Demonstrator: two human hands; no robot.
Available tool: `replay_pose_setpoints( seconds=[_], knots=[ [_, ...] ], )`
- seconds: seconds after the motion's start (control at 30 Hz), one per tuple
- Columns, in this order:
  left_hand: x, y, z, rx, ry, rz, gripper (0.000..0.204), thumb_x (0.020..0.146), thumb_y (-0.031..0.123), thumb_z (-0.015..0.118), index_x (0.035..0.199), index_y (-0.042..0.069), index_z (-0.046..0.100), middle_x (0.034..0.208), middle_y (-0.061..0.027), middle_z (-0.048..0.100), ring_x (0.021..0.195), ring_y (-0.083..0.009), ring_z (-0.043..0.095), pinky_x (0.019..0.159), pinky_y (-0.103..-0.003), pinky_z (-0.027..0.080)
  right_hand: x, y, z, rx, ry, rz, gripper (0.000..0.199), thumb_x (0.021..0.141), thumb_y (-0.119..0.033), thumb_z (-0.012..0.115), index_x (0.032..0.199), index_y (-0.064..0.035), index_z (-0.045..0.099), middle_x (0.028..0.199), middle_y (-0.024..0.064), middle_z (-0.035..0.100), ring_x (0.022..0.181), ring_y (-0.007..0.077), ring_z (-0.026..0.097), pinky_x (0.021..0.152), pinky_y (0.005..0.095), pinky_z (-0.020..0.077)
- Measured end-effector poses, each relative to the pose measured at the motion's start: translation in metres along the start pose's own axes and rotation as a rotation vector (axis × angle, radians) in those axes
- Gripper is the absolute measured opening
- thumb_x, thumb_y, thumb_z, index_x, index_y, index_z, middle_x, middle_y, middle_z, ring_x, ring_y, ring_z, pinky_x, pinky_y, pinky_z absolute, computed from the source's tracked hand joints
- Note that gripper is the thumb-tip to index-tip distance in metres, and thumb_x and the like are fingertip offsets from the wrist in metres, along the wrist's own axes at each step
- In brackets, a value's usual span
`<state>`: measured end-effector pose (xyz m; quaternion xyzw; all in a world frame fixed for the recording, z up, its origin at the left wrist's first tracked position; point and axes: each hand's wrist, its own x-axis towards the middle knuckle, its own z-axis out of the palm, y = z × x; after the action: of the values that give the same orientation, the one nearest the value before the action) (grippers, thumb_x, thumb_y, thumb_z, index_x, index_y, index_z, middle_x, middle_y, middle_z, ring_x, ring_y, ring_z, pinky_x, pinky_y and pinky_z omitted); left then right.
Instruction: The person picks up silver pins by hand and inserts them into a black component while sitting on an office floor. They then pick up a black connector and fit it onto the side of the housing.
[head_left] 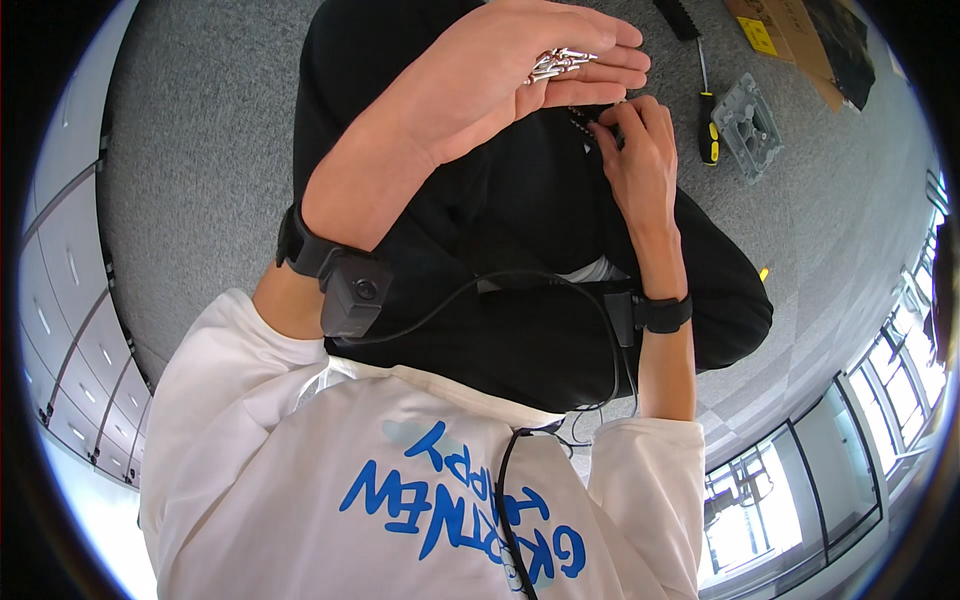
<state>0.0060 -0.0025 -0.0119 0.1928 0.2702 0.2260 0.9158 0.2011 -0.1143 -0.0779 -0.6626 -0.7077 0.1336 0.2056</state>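
Note:
My left hand is cupped palm up, its fingers stretched out together. In its palm lies a small heap of shiny metal screws, several of them, pointing different ways. Just below those fingertips is my right hand, thumb and fingers drawn together in a pinch. The pinch is close to a dark piece with a dotted, bead-like edge, mostly hidden against my black trousers. What the right fingertips hold is too small to make out.
On the grey carpet to the right lie a screwdriver with a black and yellow handle and a grey moulded frame. Beyond them are a black ridged strip and a cardboard box. A cable runs between my wrist-worn devices.

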Motion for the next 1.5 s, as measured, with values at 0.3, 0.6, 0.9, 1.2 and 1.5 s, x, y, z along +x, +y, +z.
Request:
replay_pose_setpoints(
  seconds=[0.3,0.6,0.9,1.2,1.5],
  knots=[
    [-0.001,0.001,-0.001,0.008,-0.001,-0.005,0.038,0.104,0.013,0.045,0.132,-0.013,0.050,0.129,-0.0242,0.059,0.118,-0.0279,0.062,0.102,-0.033,0.050,-0.001,0.003,0.002,-0.005,0.004,0.023,0.014,0.076,0.004,0.070,0.085,-0.0025,0.061,0.089,0.0092,0.054,0.086,0.0288,0.057,0.075,0.0390,0.0502],
    [-0.001,0.000,-0.002,0.036,-0.025,0.018,0.040,0.104,0.014,0.044,0.134,-0.013,0.048,0.129,-0.0241,0.059,0.118,-0.0277,0.062,0.102,-0.033,0.050,0.000,0.005,0.005,-0.006,-0.002,0.051,0.020,0.075,0.001,0.074,0.084,-0.0028,0.057,0.087,0.0097,0.053,0.086,0.0297,0.056,0.074,0.0392,0.0491],
    [-0.001,0.000,0.002,0.028,-0.004,-0.014,0.041,0.104,0.013,0.044,0.136,-0.012,0.046,0.129,-0.0239,0.059,0.118,-0.0276,0.062,0.103,-0.033,0.050,0.001,0.003,0.002,0.028,0.054,0.100,0.024,0.075,-0.001,0.076,0.083,-0.0033,0.053,0.084,0.0093,0.052,0.080,0.0286,0.055,0.071,0.0382,0.0472],
    [-0.002,-0.009,0.000,0.400,-0.031,0.166,0.045,0.104,0.022,0.041,0.132,-0.010,0.053,0.122,-0.0255,0.064,0.112,-0.0335,0.066,0.099,-0.038,0.054,0.025,-0.055,-0.059,0.324,0.380,0.115,0.015,0.079,0.002,0.074,0.091,-0.0049,0.068,0.091,0.0052,0.062,0.071,0.0150,0.060,0.062,0.0265,0.0478],
    [-0.008,-0.008,0.010,0.422,0.002,0.090,0.038,0.103,0.013,0.045,0.131,-0.010,0.055,0.116,-0.0237,0.065,0.106,-0.0310,0.069,0.092,-0.039,0.058,0.037,-0.057,-0.056,0.318,0.287,-0.024,0.012,0.079,0.001,0.074,0.089,-0.0034,0.072,0.093,0.0048,0.063,0.074,0.0143,0.063,0.064,0.0252,0.0504]
  ],
)
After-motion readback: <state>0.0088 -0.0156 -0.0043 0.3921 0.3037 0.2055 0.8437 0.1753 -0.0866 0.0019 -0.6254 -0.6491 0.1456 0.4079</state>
